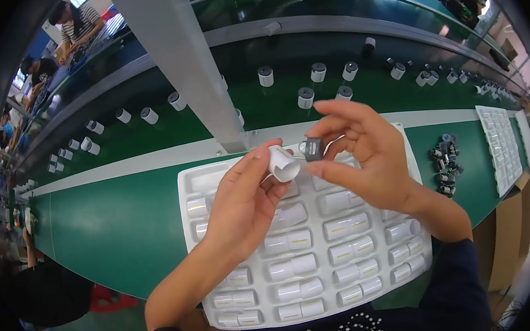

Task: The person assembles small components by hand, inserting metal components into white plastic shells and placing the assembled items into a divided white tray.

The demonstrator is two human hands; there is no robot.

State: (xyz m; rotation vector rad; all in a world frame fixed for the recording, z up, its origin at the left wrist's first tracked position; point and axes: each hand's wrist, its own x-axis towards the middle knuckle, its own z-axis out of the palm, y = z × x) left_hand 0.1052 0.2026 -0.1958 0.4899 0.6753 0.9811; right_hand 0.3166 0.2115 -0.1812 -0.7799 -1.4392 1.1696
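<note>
Above a white moulded tray, my left hand grips a white plastic cylinder housing whose cut-out open end faces right. Close beside that end, my right hand pinches a small dark grey block-shaped part between thumb and fingers. A thin light strand seems to run between the block and the housing. Rows of white cylinders lie in the tray's pockets, some marked with a gold strip. My hands cover part of the tray's upper rows.
Green belt beyond carries several white cylinders with dark tops. A grey metal post rises at its near edge. Small dark parts lie heaped right of the tray, before another white tray and a cardboard box. People work further off.
</note>
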